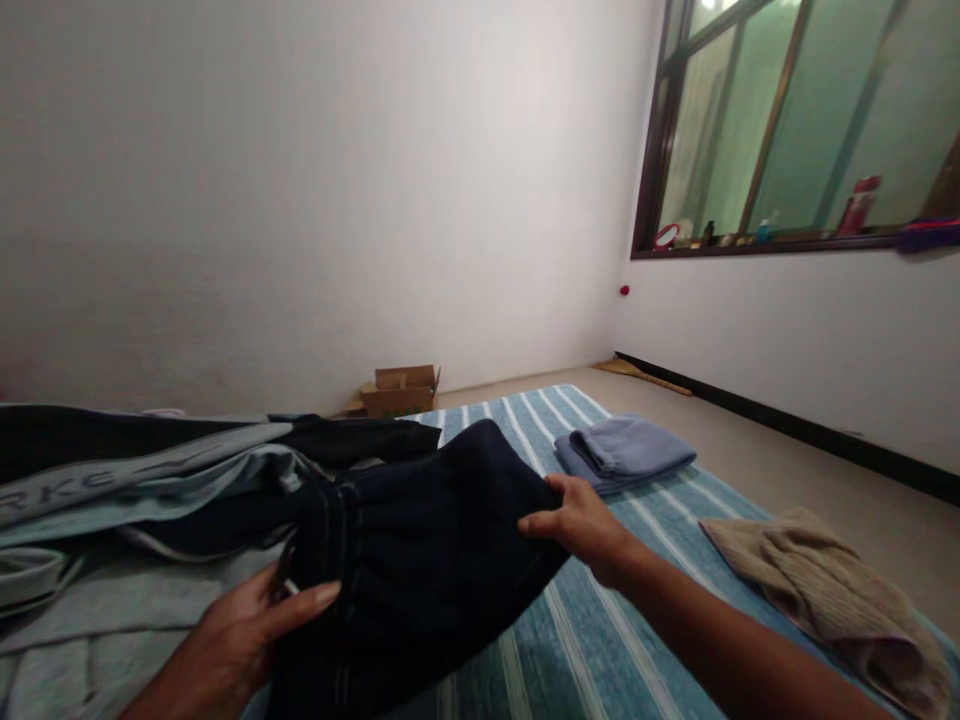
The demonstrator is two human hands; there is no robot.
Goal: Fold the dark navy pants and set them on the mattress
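Dark navy trousers (pixel 442 540) with a gathered elastic waistband and pale stitching are stretched between my two hands above the bed. My left hand (pixel 247 630) is closed on the waistband end, thumb on top. At the other side, my right hand (pixel 574 525) pinches the edge of the cloth between thumb and fingers. The lower part of the trousers runs out of view at the bottom. Beyond my right hand lies a folded blue-grey garment (pixel 630 448). A brown ribbed garment (pixel 832 590) rests at the bed's right edge.
A heap of grey, black and pale green clothes (pixel 150 500) covers the left side of the striped blue bed sheet (pixel 585 610). An open cardboard box (pixel 401 392) stands by the wall behind the bed. Small items, including a red bottle (pixel 859 207), line the window sill at right.
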